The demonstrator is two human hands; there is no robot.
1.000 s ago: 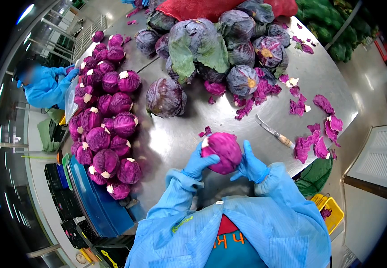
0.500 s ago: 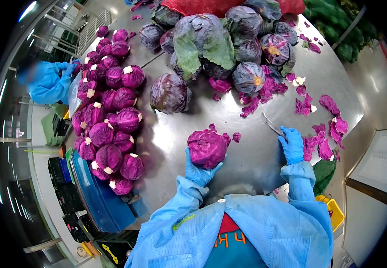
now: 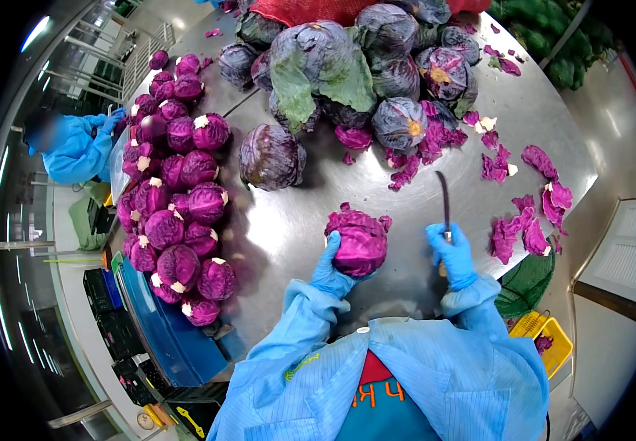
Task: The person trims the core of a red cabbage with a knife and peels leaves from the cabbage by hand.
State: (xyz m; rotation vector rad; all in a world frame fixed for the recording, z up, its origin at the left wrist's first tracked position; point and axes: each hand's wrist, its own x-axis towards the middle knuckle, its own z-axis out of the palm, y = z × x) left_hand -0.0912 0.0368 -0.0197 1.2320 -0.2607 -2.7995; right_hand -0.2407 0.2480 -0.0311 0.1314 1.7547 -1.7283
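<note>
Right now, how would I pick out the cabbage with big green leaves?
On the metal table, find the pile of dark cabbages by the red bag. It is the large cabbage just in front of the bag, left of the pile's middle. Unlike its neighbours, it has two broad green leaves drooping down its front.

- the held cabbage (image 3: 362, 246) is showing magenta-purple, with paler veins branching over it.
- the left hand (image 3: 332, 273) against it and the right hand (image 3: 452, 256) to its right are both showing plain bright blue.
- the knife (image 3: 446, 202), right of the held cabbage, is showing a dark blade.
- the trimmed cabbages (image 3: 178, 263) to its left are displaying purple with creamy-white patches.
- the bigger cabbages (image 3: 400, 123) beyond it are showing dusky blue-purple, pale-veined.
- the jacket (image 3: 421, 364) on its near side is displaying light blue with fine stripes.
</note>
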